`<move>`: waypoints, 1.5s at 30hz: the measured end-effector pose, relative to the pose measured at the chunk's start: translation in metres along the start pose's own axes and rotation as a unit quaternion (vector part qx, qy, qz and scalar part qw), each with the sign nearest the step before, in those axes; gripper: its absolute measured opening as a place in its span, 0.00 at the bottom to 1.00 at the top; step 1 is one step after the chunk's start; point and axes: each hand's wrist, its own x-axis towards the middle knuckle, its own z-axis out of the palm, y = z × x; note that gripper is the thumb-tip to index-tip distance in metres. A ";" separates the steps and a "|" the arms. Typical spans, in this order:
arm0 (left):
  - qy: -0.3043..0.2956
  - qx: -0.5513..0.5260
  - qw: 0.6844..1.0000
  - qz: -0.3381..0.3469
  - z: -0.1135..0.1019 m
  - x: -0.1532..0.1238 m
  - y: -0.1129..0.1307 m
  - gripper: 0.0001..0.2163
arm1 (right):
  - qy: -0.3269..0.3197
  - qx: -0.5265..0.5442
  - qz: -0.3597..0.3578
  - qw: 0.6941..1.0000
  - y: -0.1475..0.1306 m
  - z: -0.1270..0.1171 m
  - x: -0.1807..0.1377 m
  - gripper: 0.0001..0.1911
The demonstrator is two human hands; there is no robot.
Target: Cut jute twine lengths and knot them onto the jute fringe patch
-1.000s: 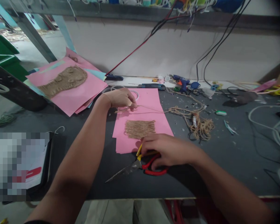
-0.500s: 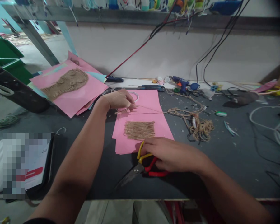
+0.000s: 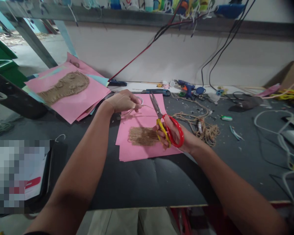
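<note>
My left hand (image 3: 126, 101) is closed on a thin brown twine (image 3: 150, 116) above the far left part of a pink paper sheet (image 3: 127, 153). In my right hand (image 3: 168, 133) is a pair of scissors (image 3: 177, 135) with one red and one yellow handle loop, its blades pointing up and away, over the sheet's right side. Rows of twine laid side by side form a flat rectangular patch (image 3: 140, 136) on the paper; my right fingers hide its right end. From my left hand the twine runs right toward a tangled bundle (image 3: 210, 132) on the dark table.
At the left, pink sheets (image 3: 88, 101) carry a long brown twine piece (image 3: 68, 85), beside a dark cylinder (image 3: 19, 98). A glue gun (image 3: 186, 87) and a utility knife (image 3: 156, 92) lie along the back. White cable (image 3: 280, 143) loops at the right.
My right hand has lifted the scissors from the table's front and swung them up over the paper, blades now pointing away. My left hand stays near the same place with the twine.
</note>
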 end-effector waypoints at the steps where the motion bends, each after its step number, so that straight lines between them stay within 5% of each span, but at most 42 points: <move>1: 0.009 -0.002 1.000 -0.005 0.000 0.000 -0.001 0.10 | -0.010 0.005 0.014 1.000 0.000 0.000 -0.001 0.29; 9: 0.066 -0.006 0.998 -0.019 -0.001 0.005 -0.006 0.10 | -0.014 0.017 0.111 0.994 0.002 0.008 -0.006 0.30; 21: 0.003 -0.030 0.999 0.017 -0.001 0.001 0.004 0.09 | -0.003 -0.007 0.086 0.996 0.002 0.009 -0.003 0.31; 45: -0.028 0.006 0.999 0.046 0.003 0.005 0.005 0.11 | 0.026 -0.076 0.041 0.996 0.009 0.014 -0.001 0.34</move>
